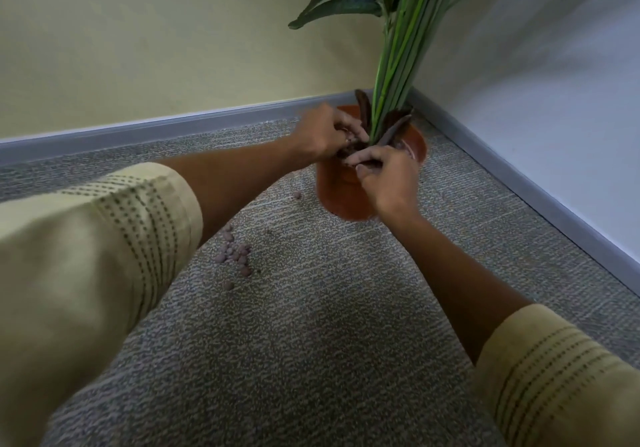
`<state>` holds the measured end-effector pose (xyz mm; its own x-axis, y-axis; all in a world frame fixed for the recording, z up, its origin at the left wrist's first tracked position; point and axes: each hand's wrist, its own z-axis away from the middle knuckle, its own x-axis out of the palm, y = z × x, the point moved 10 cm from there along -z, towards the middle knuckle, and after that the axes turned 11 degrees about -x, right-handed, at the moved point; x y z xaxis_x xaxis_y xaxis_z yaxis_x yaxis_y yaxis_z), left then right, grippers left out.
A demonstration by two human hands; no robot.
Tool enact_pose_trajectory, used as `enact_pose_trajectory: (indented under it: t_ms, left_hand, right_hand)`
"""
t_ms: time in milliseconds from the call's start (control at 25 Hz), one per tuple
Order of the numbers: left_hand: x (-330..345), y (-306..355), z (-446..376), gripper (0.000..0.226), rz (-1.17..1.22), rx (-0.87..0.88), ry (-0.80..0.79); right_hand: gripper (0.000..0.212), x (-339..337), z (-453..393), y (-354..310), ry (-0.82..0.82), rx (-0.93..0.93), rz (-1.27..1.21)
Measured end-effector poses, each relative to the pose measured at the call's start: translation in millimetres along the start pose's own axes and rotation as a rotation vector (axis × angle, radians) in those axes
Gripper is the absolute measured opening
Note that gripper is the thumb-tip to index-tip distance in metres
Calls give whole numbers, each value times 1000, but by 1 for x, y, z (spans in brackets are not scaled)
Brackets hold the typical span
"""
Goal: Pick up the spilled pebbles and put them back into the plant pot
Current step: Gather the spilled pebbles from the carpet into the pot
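Observation:
An orange plant pot (341, 190) stands on the carpet in the room's corner, with green stems (398, 76) rising from it. My left hand (323, 133) is over the pot's left rim, fingers curled down into the pot. My right hand (388, 178) is at the pot's near rim, fingers bent over the dark filling. Whether either hand holds pebbles is hidden by the fingers. A cluster of several pinkish-brown pebbles (235, 256) lies on the carpet to the pot's lower left. One lone pebble (297, 195) lies close to the pot.
Grey patterned carpet (311, 342) covers the floor. A grey skirting board (173, 124) runs along the yellow wall behind and along the white wall on the right (540, 200). Large green leaves (339, 3) hang above the pot.

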<state>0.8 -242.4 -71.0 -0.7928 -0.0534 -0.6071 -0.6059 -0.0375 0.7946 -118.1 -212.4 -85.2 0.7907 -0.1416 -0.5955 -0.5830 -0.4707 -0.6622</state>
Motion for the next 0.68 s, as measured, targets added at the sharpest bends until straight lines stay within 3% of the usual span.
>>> enact_pose_trajectory:
  t_ms: [160,280,400,520,680]
  left_hand:
    - [-46,-58,7,50,40,-109,166]
    - [-74,-124,29,45,-40,-219,231]
    - [-80,-186,50,34,-312,-321,158]
    - [-80,-230,53,43,-579,-344,55]
    - [-59,-249,47,61,-692,-272,-46]
  right_hand:
    - [22,14,2,-28,13,-227,50]
    - [24,73,5,-47,-197,-376,74]
    - [33,144,8,-31,-492,-345,217]
    - [40,191,10,5,-755,-216,421]
    - [31,204,14,38,-851,-135,534]
